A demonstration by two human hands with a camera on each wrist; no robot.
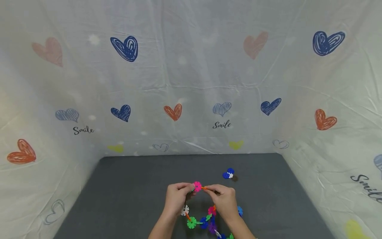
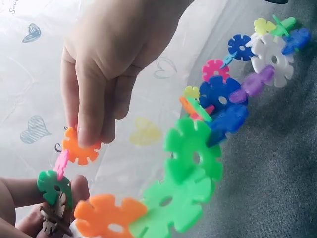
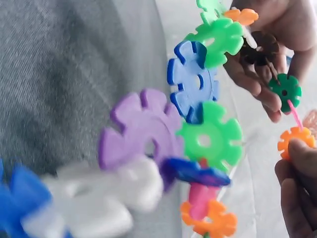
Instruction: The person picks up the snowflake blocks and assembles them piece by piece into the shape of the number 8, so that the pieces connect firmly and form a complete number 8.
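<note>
A chain of notched plastic snowflake discs hangs between the hands. My left hand point(image 1: 176, 200) pinches a dark green disc point(image 2: 49, 184), with a brown disc point(image 3: 261, 48) against its fingers. My right hand point(image 1: 225, 200) pinches an orange disc point(image 2: 80, 147) between thumb and finger. The pink disc point(image 1: 197, 186) is slotted between the green and orange ones. Below the hands the chain droops with a white disc point(image 1: 185, 210), a bright green disc point(image 1: 192, 222) and a purple disc point(image 1: 212, 227). Its lower end runs out of the head view.
Loose blue discs point(image 1: 225, 175), a white disc point(image 1: 231, 175) and a dark disc point(image 1: 234, 178) lie on the grey table point(image 1: 134, 186) beyond the right hand. A pale curtain point(image 1: 191, 73) printed with hearts surrounds the table's back and sides.
</note>
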